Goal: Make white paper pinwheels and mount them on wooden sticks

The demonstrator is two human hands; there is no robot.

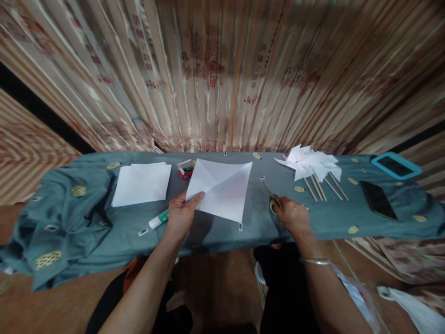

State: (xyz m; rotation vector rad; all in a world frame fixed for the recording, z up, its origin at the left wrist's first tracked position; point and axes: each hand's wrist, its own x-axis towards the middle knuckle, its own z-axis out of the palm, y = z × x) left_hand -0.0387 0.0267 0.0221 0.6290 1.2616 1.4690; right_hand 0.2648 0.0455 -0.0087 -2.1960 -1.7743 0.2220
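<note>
The left hand (182,211) is pinching a creased sheet (225,192) by its near left edge, holding it over the surface (222,241). The right hand (294,215) is gripping scissors (274,200) right of the sheet. Left of the sheet, a glue stick (158,219), a small box (186,171) and a paper stack (142,184) are lying; pinwheels (311,162) and a phone (378,199) are resting farther right of it.

The sheet (227,188) is smooth matt paper, the scissors (267,188) metal-bladed, the sticks (310,189) wood, the covering (121,232) matt cloth.
</note>
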